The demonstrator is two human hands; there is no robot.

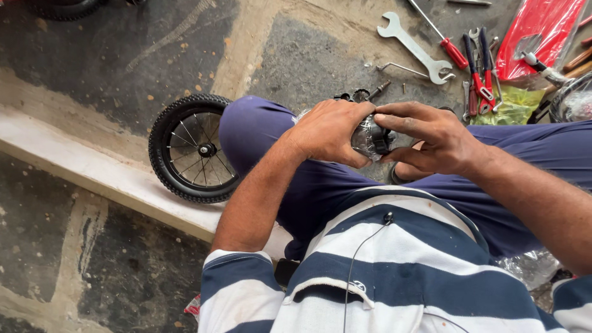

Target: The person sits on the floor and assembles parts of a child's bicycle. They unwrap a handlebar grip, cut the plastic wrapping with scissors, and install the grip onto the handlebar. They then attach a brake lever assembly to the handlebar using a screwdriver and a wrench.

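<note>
My left hand and my right hand meet over my lap, both closed around a small black part wrapped in clear plastic. The left hand's fingers curl over its left end; my right thumb and fingers pinch its right end. Most of the part is hidden between the hands. I sit with knees bent in dark blue trousers and a blue and white striped shirt.
A small black spoked wheel lies on the concrete floor by my left knee. Ahead lie a large silver spanner, a red-handled screwdriver, pliers, small bolts and a red plastic bag. A pale step edge crosses left.
</note>
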